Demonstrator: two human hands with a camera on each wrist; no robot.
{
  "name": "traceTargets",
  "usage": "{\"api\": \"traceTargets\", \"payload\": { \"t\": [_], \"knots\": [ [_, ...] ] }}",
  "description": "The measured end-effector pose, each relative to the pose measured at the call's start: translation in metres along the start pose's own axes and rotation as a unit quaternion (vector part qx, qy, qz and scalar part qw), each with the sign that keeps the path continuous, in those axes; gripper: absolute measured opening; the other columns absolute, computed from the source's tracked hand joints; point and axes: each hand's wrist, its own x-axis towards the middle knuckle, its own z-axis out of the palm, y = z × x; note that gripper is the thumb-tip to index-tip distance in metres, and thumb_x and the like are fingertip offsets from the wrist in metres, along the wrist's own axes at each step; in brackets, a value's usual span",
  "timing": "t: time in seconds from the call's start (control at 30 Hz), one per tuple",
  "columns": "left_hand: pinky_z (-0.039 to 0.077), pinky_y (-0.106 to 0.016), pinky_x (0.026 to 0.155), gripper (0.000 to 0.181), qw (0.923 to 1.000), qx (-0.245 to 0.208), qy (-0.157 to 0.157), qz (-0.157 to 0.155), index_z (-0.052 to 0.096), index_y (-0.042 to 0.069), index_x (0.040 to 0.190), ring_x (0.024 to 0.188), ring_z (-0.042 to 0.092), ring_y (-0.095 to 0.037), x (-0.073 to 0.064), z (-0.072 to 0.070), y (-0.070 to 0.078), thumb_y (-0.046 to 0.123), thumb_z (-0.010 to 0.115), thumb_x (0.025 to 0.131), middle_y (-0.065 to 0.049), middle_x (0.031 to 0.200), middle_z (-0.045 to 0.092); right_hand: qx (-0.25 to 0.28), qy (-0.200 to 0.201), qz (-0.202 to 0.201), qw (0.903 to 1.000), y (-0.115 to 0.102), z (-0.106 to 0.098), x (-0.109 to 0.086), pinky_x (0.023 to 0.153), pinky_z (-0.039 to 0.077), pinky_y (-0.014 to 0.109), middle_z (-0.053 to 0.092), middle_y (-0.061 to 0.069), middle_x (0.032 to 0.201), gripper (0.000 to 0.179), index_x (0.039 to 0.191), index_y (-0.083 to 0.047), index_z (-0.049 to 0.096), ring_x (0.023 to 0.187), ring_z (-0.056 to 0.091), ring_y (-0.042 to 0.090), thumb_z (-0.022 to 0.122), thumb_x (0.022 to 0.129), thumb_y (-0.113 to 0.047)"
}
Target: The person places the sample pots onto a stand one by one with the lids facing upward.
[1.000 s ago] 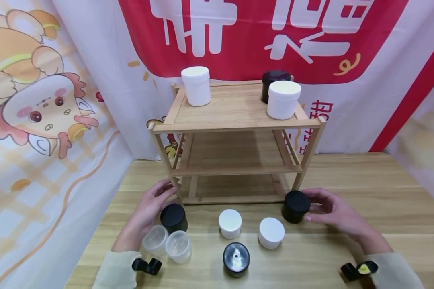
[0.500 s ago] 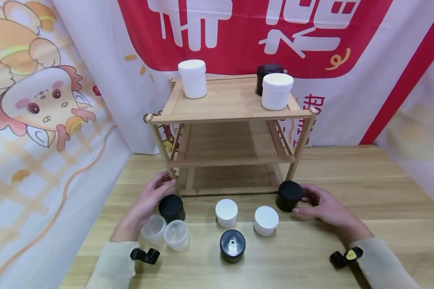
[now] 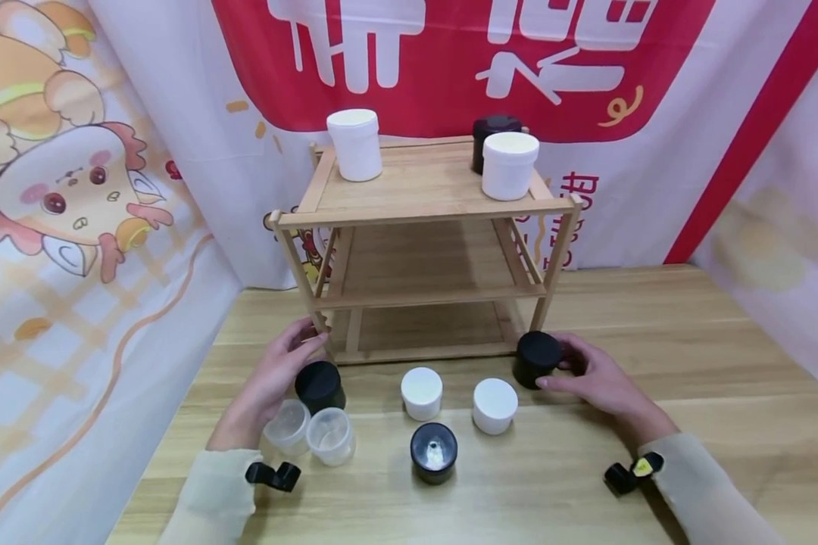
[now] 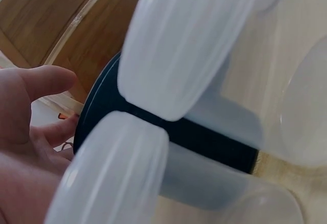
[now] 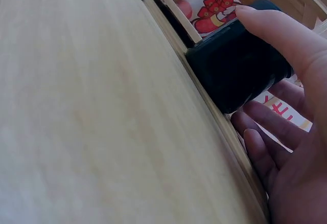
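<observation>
By look of it, partway. Up on rack, beyond both grips: tall white jars, tall dark jar. Left down on worktop: black jar, right grip curled round it; second black jar just beside left grip, loosely parted, nothing evidently held; between grips, short white jars, glossy dark pot, clear cups.

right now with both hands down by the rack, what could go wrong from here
Drawing back the left hand might topple the clear cups, which stand close beside its wrist, next to the left black jar.

The right hand holds the right black jar close to the front right leg of the wooden rack; a bump could jolt the white jar near its top's right edge.
</observation>
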Motion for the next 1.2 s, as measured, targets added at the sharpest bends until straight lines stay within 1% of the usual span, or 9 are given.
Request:
{"api": "traceTargets", "payload": {
  "t": [0.2, 0.37, 0.5, 0.63, 0.77, 0.87, 1.07, 1.2],
  "knots": [
    [0.031, -0.058, 0.134, 0.070, 1.0000, -0.002, 0.005, -0.004, 0.028, 0.007, 0.169, 0.157, 0.036, -0.039, 0.0018, 0.0017, -0.0030, 0.034, 0.058, 0.113, -0.022, 0.168, 0.040, 0.007, 0.026, 0.003, 0.9996, -0.0027, 0.0029, 0.0030, 0.096, 0.056, 0.018, 0.069, 0.006, 0.131, 0.070, 0.148, -0.007, 0.057, 0.108, 0.065, 0.011, 0.091, 0.088, -0.018],
    [0.033, -0.058, 0.133, 0.068, 1.0000, -0.005, 0.006, -0.006, 0.030, 0.007, 0.169, 0.157, 0.037, -0.039, 0.0030, 0.0034, -0.0047, 0.034, 0.058, 0.113, -0.021, 0.168, 0.039, 0.007, 0.041, 0.013, 0.9990, -0.0024, 0.0050, 0.0018, 0.093, 0.056, 0.021, 0.068, 0.011, 0.130, 0.070, 0.147, -0.007, 0.057, 0.106, 0.066, 0.014, 0.092, 0.087, -0.019],
    [0.030, -0.058, 0.135, 0.071, 0.9999, -0.003, 0.003, -0.010, 0.027, 0.008, 0.170, 0.158, 0.036, -0.039, 0.0000, 0.0036, -0.0037, 0.035, 0.058, 0.112, -0.020, 0.170, 0.038, 0.016, 0.044, 0.014, 0.9988, -0.0022, 0.0064, -0.0006, 0.091, 0.057, 0.023, 0.068, 0.012, 0.130, 0.068, 0.145, -0.005, 0.059, 0.104, 0.066, 0.015, 0.092, 0.087, -0.017],
    [0.027, -0.058, 0.136, 0.073, 0.9999, 0.003, 0.004, -0.011, 0.025, 0.009, 0.171, 0.158, 0.035, -0.038, -0.0031, 0.0035, -0.0021, 0.037, 0.059, 0.112, -0.019, 0.171, 0.037, 0.019, 0.046, 0.006, 0.9987, -0.0021, 0.0068, -0.0013, 0.093, 0.058, 0.023, 0.070, 0.006, 0.128, 0.064, 0.144, -0.007, 0.061, 0.105, 0.067, 0.014, 0.091, 0.088, -0.017],
    [0.029, -0.058, 0.135, 0.073, 0.9999, 0.008, 0.007, -0.008, 0.026, 0.009, 0.170, 0.158, 0.036, -0.038, -0.0038, 0.0038, -0.0006, 0.038, 0.059, 0.112, -0.019, 0.170, 0.037, 0.019, 0.051, 0.002, 0.9985, -0.0012, 0.0054, -0.0005, 0.092, 0.058, 0.020, 0.070, -0.002, 0.125, 0.062, 0.143, -0.008, 0.063, 0.105, 0.067, 0.012, 0.091, 0.088, -0.017],
    [0.029, -0.058, 0.135, 0.072, 0.9999, 0.009, 0.008, -0.008, 0.026, 0.009, 0.170, 0.158, 0.036, -0.038, -0.0038, 0.0043, -0.0001, 0.038, 0.058, 0.113, -0.019, 0.170, 0.037, 0.024, 0.050, -0.003, 0.9984, -0.0002, 0.0046, 0.0002, 0.091, 0.059, 0.020, 0.071, -0.005, 0.122, 0.060, 0.141, -0.007, 0.064, 0.104, 0.068, 0.011, 0.091, 0.088, -0.016],
    [0.023, -0.061, 0.136, 0.071, 0.9995, 0.021, 0.008, -0.020, 0.025, 0.011, 0.171, 0.162, 0.029, -0.039, -0.0038, 0.0037, 0.0006, 0.043, 0.053, 0.114, -0.018, 0.174, 0.032, 0.034, 0.048, -0.006, 0.9982, 0.0014, 0.0042, 0.0006, 0.090, 0.059, 0.020, 0.071, -0.010, 0.119, 0.058, 0.139, -0.005, 0.064, 0.103, 0.067, 0.010, 0.090, 0.088, -0.013],
    [0.028, -0.060, 0.135, 0.068, 0.9996, 0.018, 0.015, -0.016, 0.027, 0.009, 0.170, 0.160, 0.033, -0.040, -0.0038, 0.0048, 0.0028, 0.038, 0.053, 0.114, -0.020, 0.172, 0.034, 0.059, 0.061, -0.007, 0.9963, -0.0008, 0.0024, 0.0000, 0.086, 0.057, 0.017, 0.070, -0.015, 0.114, 0.056, 0.139, 0.001, 0.062, 0.100, 0.067, 0.007, 0.085, 0.090, -0.008]
  ]
}}
